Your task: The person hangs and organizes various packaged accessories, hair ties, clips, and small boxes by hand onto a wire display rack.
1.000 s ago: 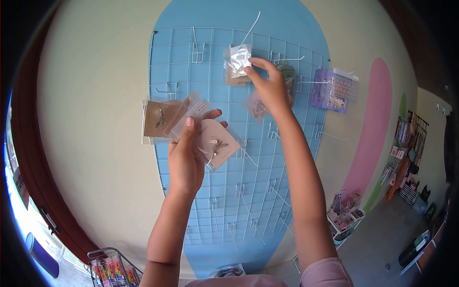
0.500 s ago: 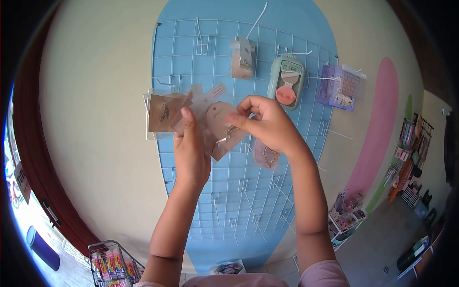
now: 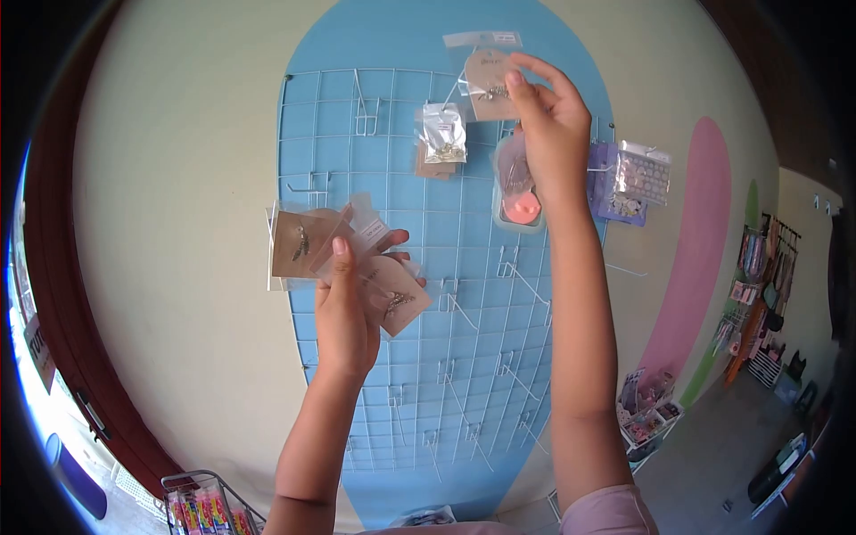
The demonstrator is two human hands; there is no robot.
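My left hand [image 3: 343,325] is closed around a fanned bunch of jewelry cards [image 3: 397,303] in clear plastic sleeves; small silvery pieces show on the tan cards. Up at the right, my right hand [image 3: 557,134] pinches one sleeved jewelry card [image 3: 486,67] beside the tip of a white hook. Below those fingers hangs another packet with a thin chain [image 3: 513,169], its upper part hidden by the hand. Several jewelry packets [image 3: 444,134] hang on the hook under the raised card. What the pieces are exactly is too small to tell.
A white wire grid [image 3: 392,241] with several hooks stands against the blue wall. A mint case [image 3: 526,223] hangs partly behind my right hand, with purple packages [image 3: 606,192] to its right. A wire rack [image 3: 209,504] of colourful packets is at lower left.
My right hand has moved up from the bunch, carrying one card to the hook tip. The chain packet has risen with it. My left hand has stayed at the left, slightly lower.
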